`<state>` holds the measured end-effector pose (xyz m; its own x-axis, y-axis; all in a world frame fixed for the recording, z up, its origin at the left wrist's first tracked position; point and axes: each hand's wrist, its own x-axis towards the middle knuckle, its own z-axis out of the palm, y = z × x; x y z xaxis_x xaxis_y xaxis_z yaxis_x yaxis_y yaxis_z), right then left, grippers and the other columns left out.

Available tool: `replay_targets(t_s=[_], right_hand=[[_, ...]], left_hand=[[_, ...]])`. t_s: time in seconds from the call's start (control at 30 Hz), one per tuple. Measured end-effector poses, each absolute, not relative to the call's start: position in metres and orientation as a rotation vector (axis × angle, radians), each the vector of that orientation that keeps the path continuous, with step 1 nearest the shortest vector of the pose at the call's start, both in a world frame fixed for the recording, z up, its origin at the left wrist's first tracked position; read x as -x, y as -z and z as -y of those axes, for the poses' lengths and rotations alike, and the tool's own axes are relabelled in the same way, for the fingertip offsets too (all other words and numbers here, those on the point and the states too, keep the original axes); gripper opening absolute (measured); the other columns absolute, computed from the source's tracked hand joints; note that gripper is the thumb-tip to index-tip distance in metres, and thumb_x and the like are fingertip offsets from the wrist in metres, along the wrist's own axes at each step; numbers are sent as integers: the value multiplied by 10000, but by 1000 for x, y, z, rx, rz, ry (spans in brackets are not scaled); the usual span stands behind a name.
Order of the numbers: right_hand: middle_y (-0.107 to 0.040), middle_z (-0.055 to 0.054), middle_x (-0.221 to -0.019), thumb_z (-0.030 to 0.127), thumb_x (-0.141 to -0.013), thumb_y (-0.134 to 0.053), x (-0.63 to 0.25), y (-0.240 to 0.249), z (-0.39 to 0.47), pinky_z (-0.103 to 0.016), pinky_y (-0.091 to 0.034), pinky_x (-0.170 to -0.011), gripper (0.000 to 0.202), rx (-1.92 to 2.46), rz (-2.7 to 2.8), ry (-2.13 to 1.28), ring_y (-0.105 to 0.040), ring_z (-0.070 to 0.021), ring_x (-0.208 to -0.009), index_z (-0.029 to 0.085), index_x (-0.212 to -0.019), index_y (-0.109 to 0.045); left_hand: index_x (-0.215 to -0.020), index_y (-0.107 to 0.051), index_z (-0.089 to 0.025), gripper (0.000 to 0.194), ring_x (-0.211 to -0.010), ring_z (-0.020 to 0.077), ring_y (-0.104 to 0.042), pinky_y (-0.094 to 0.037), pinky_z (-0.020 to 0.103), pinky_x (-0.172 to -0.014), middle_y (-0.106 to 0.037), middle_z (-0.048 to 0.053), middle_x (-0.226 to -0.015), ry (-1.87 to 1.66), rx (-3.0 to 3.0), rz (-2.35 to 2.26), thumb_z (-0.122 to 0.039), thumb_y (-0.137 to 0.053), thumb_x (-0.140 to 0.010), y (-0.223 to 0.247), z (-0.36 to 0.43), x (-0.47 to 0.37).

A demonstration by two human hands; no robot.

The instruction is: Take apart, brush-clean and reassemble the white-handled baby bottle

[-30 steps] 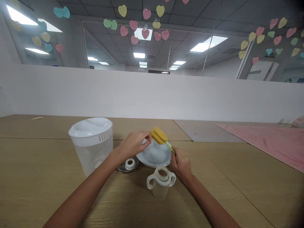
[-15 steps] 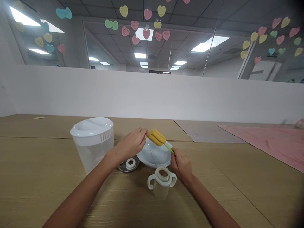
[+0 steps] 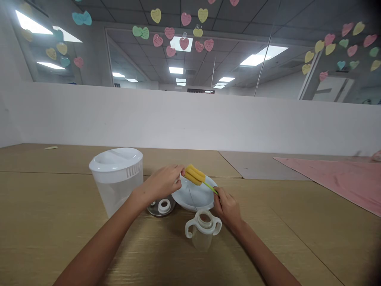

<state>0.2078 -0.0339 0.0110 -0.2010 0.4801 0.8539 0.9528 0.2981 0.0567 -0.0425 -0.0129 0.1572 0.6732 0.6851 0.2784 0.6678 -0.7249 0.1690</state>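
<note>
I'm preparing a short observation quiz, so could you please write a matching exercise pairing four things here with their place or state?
1. sponge brush
2. two-handled bottle
3. tall container
4. white ring

A. on the metal dish
B. topped by a white lid
C. held in the right hand
D. uncapped, in front of the bowl

Pairs: 1-C, 2-D, 3-B, 4-A

The ribbed yellow head of the brush (image 3: pixel 195 175) looks like soft, matt sponge, and its thin lime-green stick handle (image 3: pixel 210 187) like smooth plastic. The wide white bowl (image 3: pixel 185 197) has a smooth, glossy surface. Translucent, smooth plastic seems to form the bottle body (image 3: pixel 201 240), under a white plastic two-handled collar (image 3: pixel 205 230). The tall jug (image 3: pixel 111 194) is cloudy, see-through plastic; its white oval lid (image 3: pixel 116 159) shines. The round grey dish (image 3: pixel 156 211) looks metallic, the tan desk (image 3: pixel 149 254) smooth with a faint streaky sheen.
</note>
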Motion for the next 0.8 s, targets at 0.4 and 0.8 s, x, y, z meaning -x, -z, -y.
replay_targets(t_s=[0.4, 0.8], right_hand=[[-632, -43, -766, 184, -902, -337, -208, -11, 33, -231, -401, -587, 221, 1263, 1822, 837, -578, -134, -647, 137, -954, -546], [-625, -42, -755, 187, -892, -330, -207, -11, 34, -235, -409, -574, 233, 1283, 1825, 809, -580, -135, -645, 150, -954, -552]], left_hand=[[-876, -550, -203, 250, -640, 146, -558, -301, 214, -485, -617, -4, -773, 46, -2733, -1247, -152, -550, -632, -146, 5, 50], [-995, -571, -210, 418, -735, 191, -590, -363, 220, -515, -640, 35, -923, 211, -2681, -1326, -203, -610, -579, -135, -6, 50]])
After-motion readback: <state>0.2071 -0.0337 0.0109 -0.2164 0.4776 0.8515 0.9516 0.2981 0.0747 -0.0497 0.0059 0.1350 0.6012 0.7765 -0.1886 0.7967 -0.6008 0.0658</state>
